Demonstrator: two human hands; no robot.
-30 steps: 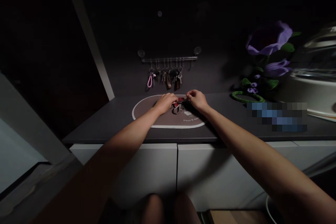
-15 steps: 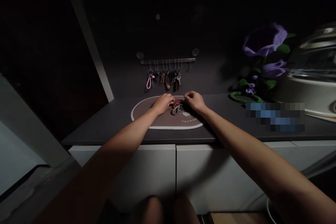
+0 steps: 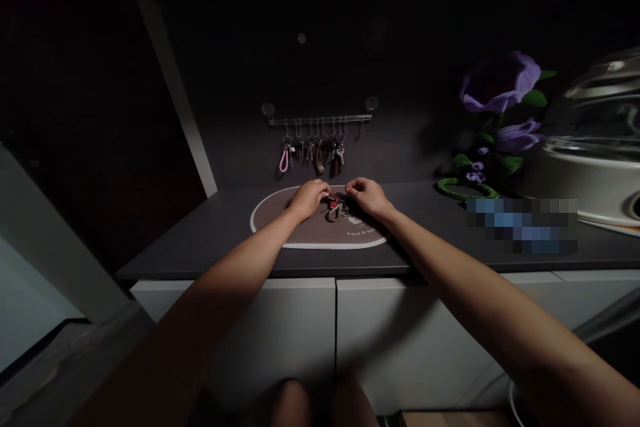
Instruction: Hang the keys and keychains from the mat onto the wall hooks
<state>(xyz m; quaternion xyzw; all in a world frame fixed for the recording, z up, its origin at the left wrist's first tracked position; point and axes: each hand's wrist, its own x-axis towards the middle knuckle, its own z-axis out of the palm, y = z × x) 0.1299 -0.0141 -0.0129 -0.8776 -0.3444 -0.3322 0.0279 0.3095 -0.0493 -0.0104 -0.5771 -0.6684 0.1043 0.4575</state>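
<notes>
A bunch of keys with a red piece [image 3: 333, 203] and a grey braided strap [image 3: 334, 215] hangs or rests just over the brown oval mat [image 3: 273, 220]; which of the two is hard to tell. My left hand [image 3: 309, 200] has its fingers closed at the left edge of this bunch, gripping it by a part I cannot see clearly. To its right, my right hand [image 3: 367, 197] is closed in a pinch near the top of the bunch. Whatever lies between those fingertips is too small to make out.
Behind the mat, a clear rail [image 3: 320, 120] on the dark wall carries several key bunches [image 3: 320, 153]. Purple artificial flowers [image 3: 500, 83] with a green ring base [image 3: 467, 189] stand at right, beside a white appliance [image 3: 580, 173]. White cabinet doors [image 3: 280, 327] are below the counter.
My right hand has shifted slightly left, closer to my left hand. The red piece between the hands has turned and looks smaller. The whole view has tipped a little.
</notes>
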